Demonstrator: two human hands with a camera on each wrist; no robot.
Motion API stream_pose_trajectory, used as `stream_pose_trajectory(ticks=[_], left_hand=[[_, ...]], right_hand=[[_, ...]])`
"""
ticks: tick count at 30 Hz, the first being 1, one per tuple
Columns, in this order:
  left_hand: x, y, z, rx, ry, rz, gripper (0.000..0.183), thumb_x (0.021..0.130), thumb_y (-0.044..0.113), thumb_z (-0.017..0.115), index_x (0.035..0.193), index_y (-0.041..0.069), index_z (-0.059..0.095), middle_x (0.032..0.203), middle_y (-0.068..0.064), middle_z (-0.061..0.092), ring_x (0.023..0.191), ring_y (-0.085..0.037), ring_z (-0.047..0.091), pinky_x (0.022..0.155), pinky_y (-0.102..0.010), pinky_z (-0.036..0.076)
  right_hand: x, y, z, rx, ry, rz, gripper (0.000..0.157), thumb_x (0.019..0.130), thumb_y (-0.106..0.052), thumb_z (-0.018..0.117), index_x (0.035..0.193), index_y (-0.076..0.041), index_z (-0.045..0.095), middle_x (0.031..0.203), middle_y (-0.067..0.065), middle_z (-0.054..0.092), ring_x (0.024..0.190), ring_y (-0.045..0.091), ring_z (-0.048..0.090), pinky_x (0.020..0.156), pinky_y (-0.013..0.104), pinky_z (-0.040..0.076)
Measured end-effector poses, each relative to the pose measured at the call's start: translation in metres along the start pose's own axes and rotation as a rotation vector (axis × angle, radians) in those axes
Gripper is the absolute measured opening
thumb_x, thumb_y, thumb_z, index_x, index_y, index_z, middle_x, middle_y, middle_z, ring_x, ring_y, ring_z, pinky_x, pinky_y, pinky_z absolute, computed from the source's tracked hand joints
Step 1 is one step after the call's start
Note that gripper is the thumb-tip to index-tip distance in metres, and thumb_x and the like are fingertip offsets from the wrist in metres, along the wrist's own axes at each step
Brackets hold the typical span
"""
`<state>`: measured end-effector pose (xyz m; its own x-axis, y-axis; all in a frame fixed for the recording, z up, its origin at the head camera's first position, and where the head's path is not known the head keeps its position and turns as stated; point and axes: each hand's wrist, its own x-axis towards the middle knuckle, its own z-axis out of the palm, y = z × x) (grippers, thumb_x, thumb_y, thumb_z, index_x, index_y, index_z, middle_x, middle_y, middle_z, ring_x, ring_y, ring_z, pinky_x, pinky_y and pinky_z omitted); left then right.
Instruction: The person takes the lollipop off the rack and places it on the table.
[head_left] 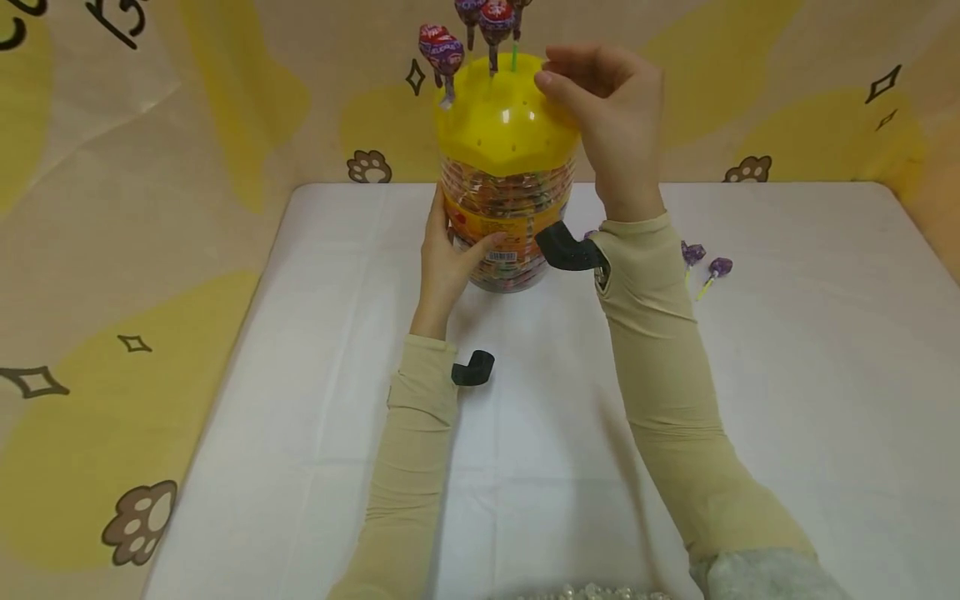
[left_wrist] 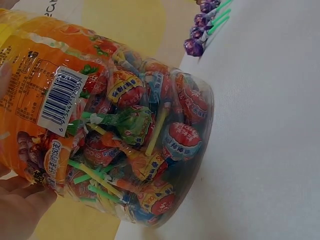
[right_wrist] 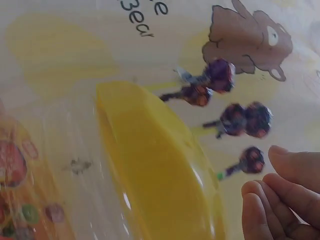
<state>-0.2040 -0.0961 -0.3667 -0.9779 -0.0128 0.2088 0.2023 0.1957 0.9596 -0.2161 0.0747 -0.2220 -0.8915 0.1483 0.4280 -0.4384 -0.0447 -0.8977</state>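
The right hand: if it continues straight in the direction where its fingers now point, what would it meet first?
Probably the wrapped lollipop with the green stick, which looks closest ahead of the right hand. Depth is unclear, so it might brush the yellow jar lid first.

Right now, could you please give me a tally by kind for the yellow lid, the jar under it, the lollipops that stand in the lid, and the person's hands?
Yellow lid: 1
Clear lollipop jar: 1
Wrapped lollipops standing in the lid: 5
Left hand and right hand: 2
Total: 9
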Motion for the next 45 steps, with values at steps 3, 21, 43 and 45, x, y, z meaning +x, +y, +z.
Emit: stream_pose_trajectory(ticks=[3, 21, 43, 45], left_hand=[[-0.001, 0.0, 0.0, 0.007, 0.0, 0.003, 0.098, 0.083, 0.022, 0.076, 0.154, 0.014, 0.01, 0.157, -0.003, 0.017, 0.141, -0.013, 0.02, 0.114, -0.026, 0.022], [0.0, 0.001, 0.0, 0.07, 0.014, -0.007, 0.094, 0.084, 0.016, 0.074, 0.154, 0.009, 0.011, 0.157, -0.009, 0.017, 0.142, -0.019, 0.022, 0.114, -0.03, 0.025], [-0.001, 0.001, -0.001, 0.035, 0.004, -0.005, 0.097, 0.083, 0.018, 0.076, 0.153, 0.009, 0.01, 0.157, -0.008, 0.016, 0.142, -0.017, 0.02, 0.114, -0.025, 0.023], [-0.001, 0.0, -0.001, 0.03, 0.002, -0.003, 0.098, 0.082, 0.02, 0.077, 0.154, 0.01, 0.01, 0.157, -0.007, 0.016, 0.142, -0.016, 0.02, 0.113, -0.024, 0.022]], right_hand=[[0.003, -0.001, 0.01, -0.025, -0.034, -0.009, 0.025, 0.082, 0.001, 0.072, 0.106, 0.006, 0.068, 0.105, 0.016, 0.066, 0.097, 0.023, 0.061, 0.09, 0.026, 0.051], [0.014, 0.003, 0.041, -0.238, -0.023, -0.1, 0.019, 0.082, -0.005, 0.074, 0.097, 0.006, 0.071, 0.097, 0.013, 0.07, 0.087, 0.016, 0.065, 0.085, 0.019, 0.051], [0.011, -0.007, 0.036, 0.019, -0.004, -0.045, 0.01, 0.084, 0.003, 0.07, 0.093, 0.006, 0.07, 0.093, 0.013, 0.068, 0.082, 0.017, 0.061, 0.087, 0.024, 0.052], [0.01, -0.008, 0.034, 0.03, -0.005, -0.052, 0.008, 0.084, 0.003, 0.069, 0.092, 0.005, 0.07, 0.092, 0.012, 0.068, 0.081, 0.016, 0.061, 0.087, 0.024, 0.052]])
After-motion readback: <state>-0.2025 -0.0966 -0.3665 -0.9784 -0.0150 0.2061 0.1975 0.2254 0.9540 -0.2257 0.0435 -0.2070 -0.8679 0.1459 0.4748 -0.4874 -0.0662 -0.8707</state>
